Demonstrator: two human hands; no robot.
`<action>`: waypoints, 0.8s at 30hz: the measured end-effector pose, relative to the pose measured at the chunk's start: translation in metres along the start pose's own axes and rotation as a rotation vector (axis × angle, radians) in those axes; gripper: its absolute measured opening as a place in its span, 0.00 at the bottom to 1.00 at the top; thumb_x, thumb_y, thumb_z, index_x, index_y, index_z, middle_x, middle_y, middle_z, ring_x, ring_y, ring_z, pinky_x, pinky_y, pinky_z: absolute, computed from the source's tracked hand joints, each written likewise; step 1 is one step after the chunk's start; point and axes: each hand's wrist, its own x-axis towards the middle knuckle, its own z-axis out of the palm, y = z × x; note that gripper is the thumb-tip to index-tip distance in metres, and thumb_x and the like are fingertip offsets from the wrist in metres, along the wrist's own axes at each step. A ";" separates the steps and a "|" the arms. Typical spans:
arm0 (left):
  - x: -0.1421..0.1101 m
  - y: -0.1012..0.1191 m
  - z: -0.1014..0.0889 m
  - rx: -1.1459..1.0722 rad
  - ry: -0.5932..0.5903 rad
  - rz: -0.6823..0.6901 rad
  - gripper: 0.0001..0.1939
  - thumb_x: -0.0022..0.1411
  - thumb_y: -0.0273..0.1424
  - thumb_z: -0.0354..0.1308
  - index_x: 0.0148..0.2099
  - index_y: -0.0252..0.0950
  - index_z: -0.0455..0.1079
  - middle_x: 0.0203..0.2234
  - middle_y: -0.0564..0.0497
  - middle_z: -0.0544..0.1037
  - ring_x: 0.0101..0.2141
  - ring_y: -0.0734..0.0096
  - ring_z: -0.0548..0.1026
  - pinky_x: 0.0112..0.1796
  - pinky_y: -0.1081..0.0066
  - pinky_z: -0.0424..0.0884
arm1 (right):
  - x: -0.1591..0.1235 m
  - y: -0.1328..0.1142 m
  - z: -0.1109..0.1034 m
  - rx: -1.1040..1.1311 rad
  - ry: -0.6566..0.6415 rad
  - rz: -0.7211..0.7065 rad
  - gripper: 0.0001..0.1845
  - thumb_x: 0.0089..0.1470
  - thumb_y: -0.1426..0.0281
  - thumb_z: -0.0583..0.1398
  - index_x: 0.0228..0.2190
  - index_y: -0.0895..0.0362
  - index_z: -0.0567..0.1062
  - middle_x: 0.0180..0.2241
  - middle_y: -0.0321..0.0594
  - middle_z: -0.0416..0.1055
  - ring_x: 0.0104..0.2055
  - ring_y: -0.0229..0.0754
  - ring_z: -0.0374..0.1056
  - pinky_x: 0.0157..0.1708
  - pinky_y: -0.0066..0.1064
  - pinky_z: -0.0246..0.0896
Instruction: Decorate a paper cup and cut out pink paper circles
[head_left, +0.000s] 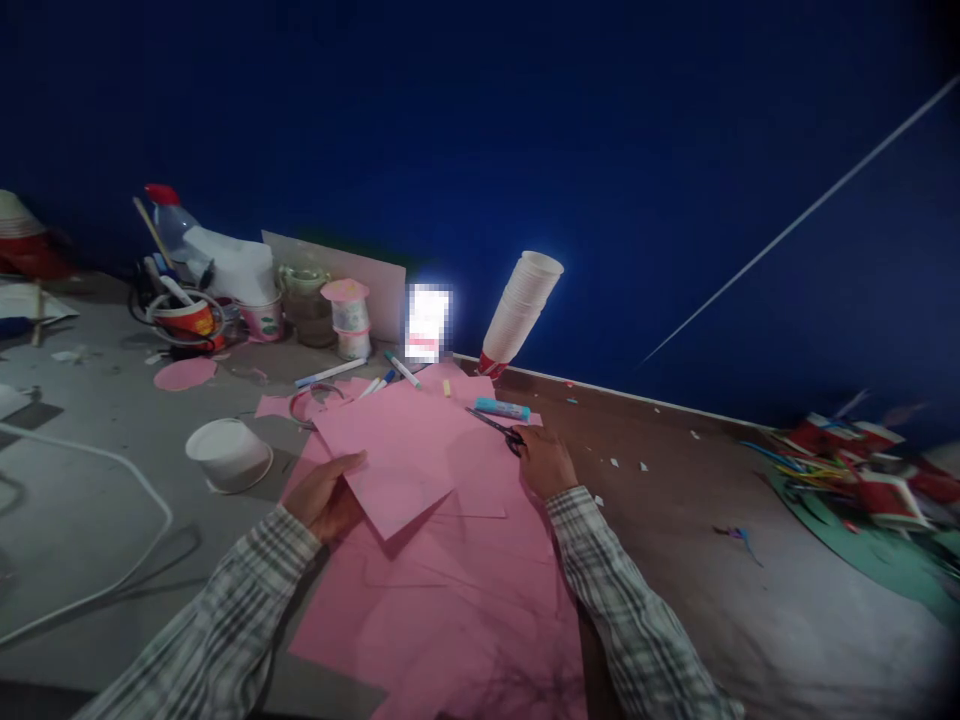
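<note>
My left hand (326,502) grips the left edge of a pink paper sheet (401,440), thumb on top and fingers beneath. The sheet is tilted above more pink paper (450,620) spread over the table. At the right edge of that paper, my right hand (546,460) is closed at the handles of a pair of scissors (495,424), whose blades point up and left. A light blue marker or glue tube (502,408) lies just beyond the scissors. Around the far edge of the paper are several felt-tip pens (403,370) and a roll of tape (315,403).
An upturned white cup (229,455) stands left of the paper. Behind are a leaning stack of paper cups (523,310), a glass mug (306,305) and a paper-covered cup model (349,320). A white cable (142,485) curves across the left. Clutter lies on a green mat (840,530) at right.
</note>
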 end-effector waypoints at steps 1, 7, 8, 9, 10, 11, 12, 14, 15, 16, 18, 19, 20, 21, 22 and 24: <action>0.001 0.000 -0.001 0.014 0.001 -0.006 0.07 0.61 0.18 0.50 0.37 0.28 0.69 0.21 0.47 0.80 0.25 0.65 0.81 0.36 0.65 0.81 | 0.000 0.001 0.000 0.005 0.000 -0.001 0.20 0.56 0.75 0.54 0.50 0.56 0.74 0.49 0.45 0.74 0.52 0.48 0.65 0.51 0.36 0.56; 0.006 -0.001 -0.005 0.060 0.017 0.000 0.09 0.63 0.18 0.48 0.37 0.27 0.70 0.23 0.44 0.81 0.25 0.64 0.81 0.34 0.65 0.81 | 0.001 0.006 0.005 0.024 0.002 -0.013 0.19 0.58 0.75 0.53 0.49 0.57 0.74 0.50 0.45 0.74 0.53 0.47 0.63 0.52 0.35 0.56; 0.006 -0.001 -0.006 0.059 0.008 -0.002 0.09 0.63 0.18 0.48 0.38 0.26 0.70 0.23 0.44 0.81 0.26 0.64 0.82 0.34 0.65 0.81 | 0.001 0.006 0.005 0.025 0.001 -0.017 0.19 0.57 0.75 0.53 0.49 0.58 0.74 0.50 0.45 0.74 0.53 0.47 0.63 0.53 0.35 0.55; 0.007 -0.001 -0.007 0.055 -0.004 -0.005 0.09 0.62 0.18 0.48 0.38 0.26 0.70 0.24 0.43 0.82 0.27 0.63 0.82 0.35 0.64 0.81 | 0.001 0.007 0.006 0.026 0.001 -0.020 0.20 0.57 0.76 0.53 0.49 0.58 0.74 0.50 0.45 0.73 0.53 0.47 0.63 0.53 0.35 0.55; 0.008 -0.001 -0.008 0.049 -0.014 -0.005 0.09 0.62 0.17 0.48 0.39 0.26 0.70 0.25 0.43 0.82 0.27 0.63 0.82 0.36 0.64 0.81 | 0.001 0.007 0.006 0.028 0.000 -0.023 0.20 0.57 0.76 0.53 0.49 0.57 0.74 0.51 0.45 0.73 0.53 0.47 0.63 0.53 0.36 0.54; 0.009 -0.002 -0.009 0.045 -0.020 -0.006 0.09 0.62 0.17 0.49 0.39 0.26 0.69 0.25 0.44 0.82 0.28 0.63 0.82 0.37 0.63 0.81 | 0.001 0.008 0.007 0.030 -0.002 -0.024 0.20 0.57 0.76 0.53 0.49 0.57 0.74 0.51 0.45 0.73 0.53 0.47 0.63 0.53 0.36 0.54; 0.010 -0.002 -0.010 0.044 -0.026 -0.008 0.08 0.61 0.17 0.50 0.40 0.26 0.69 0.25 0.44 0.82 0.28 0.63 0.82 0.38 0.63 0.80 | 0.001 0.008 0.007 0.032 -0.003 -0.025 0.20 0.56 0.77 0.53 0.49 0.57 0.74 0.51 0.45 0.73 0.53 0.47 0.63 0.53 0.35 0.54; 0.012 -0.001 -0.013 0.045 -0.061 -0.018 0.07 0.61 0.18 0.52 0.41 0.27 0.69 0.26 0.45 0.82 0.29 0.63 0.82 0.41 0.61 0.79 | 0.002 0.009 0.008 0.036 -0.006 -0.021 0.20 0.56 0.77 0.54 0.49 0.58 0.75 0.51 0.45 0.73 0.53 0.47 0.63 0.53 0.35 0.54; 0.013 -0.001 -0.014 0.044 -0.081 -0.024 0.07 0.61 0.19 0.53 0.41 0.27 0.69 0.26 0.45 0.82 0.30 0.63 0.82 0.42 0.61 0.79 | 0.003 0.009 0.009 0.036 -0.008 -0.017 0.20 0.56 0.77 0.54 0.48 0.58 0.75 0.51 0.45 0.73 0.52 0.46 0.63 0.53 0.35 0.54; 0.014 0.000 -0.015 0.043 -0.099 -0.030 0.07 0.61 0.20 0.54 0.42 0.27 0.69 0.26 0.45 0.82 0.31 0.63 0.82 0.43 0.61 0.78 | 0.003 0.009 0.009 0.037 -0.011 -0.014 0.19 0.56 0.77 0.54 0.48 0.58 0.75 0.50 0.46 0.73 0.52 0.46 0.63 0.53 0.35 0.54; 0.014 0.000 -0.016 0.038 -0.128 -0.035 0.09 0.62 0.21 0.54 0.46 0.26 0.68 0.27 0.45 0.82 0.33 0.63 0.82 0.45 0.61 0.77 | 0.003 0.009 0.009 0.038 -0.017 -0.009 0.20 0.56 0.77 0.54 0.48 0.58 0.75 0.50 0.46 0.73 0.52 0.46 0.63 0.52 0.34 0.54; 0.014 0.000 -0.016 0.036 -0.136 -0.036 0.11 0.63 0.22 0.53 0.48 0.26 0.67 0.27 0.45 0.82 0.33 0.63 0.82 0.46 0.61 0.77 | 0.003 0.009 0.009 0.039 -0.020 -0.008 0.20 0.56 0.77 0.53 0.48 0.58 0.75 0.50 0.46 0.72 0.53 0.46 0.63 0.52 0.34 0.54; 0.014 0.000 -0.015 0.034 -0.142 -0.034 0.13 0.64 0.23 0.52 0.50 0.25 0.67 0.28 0.44 0.83 0.34 0.62 0.82 0.47 0.60 0.76 | 0.003 0.008 0.008 0.039 -0.023 -0.006 0.20 0.56 0.77 0.53 0.49 0.58 0.74 0.51 0.46 0.72 0.53 0.47 0.63 0.52 0.35 0.54; 0.014 0.000 -0.014 0.031 -0.149 -0.031 0.14 0.65 0.24 0.51 0.52 0.25 0.66 0.30 0.43 0.83 0.35 0.62 0.82 0.47 0.59 0.75 | 0.003 0.008 0.008 0.040 -0.025 -0.005 0.20 0.56 0.77 0.53 0.49 0.58 0.74 0.51 0.46 0.72 0.53 0.47 0.63 0.53 0.35 0.54; 0.013 0.000 -0.014 0.028 -0.155 -0.025 0.15 0.66 0.24 0.51 0.53 0.25 0.65 0.31 0.43 0.83 0.36 0.62 0.82 0.48 0.58 0.75 | 0.003 0.008 0.007 0.041 -0.028 -0.004 0.21 0.56 0.77 0.53 0.49 0.58 0.74 0.51 0.46 0.72 0.53 0.46 0.63 0.53 0.35 0.54; 0.011 -0.001 -0.012 0.022 -0.156 -0.006 0.15 0.66 0.25 0.51 0.54 0.25 0.65 0.32 0.43 0.83 0.38 0.61 0.82 0.49 0.58 0.74 | 0.003 0.007 0.007 0.043 -0.030 -0.004 0.21 0.56 0.77 0.53 0.49 0.58 0.74 0.51 0.46 0.71 0.53 0.46 0.63 0.53 0.35 0.54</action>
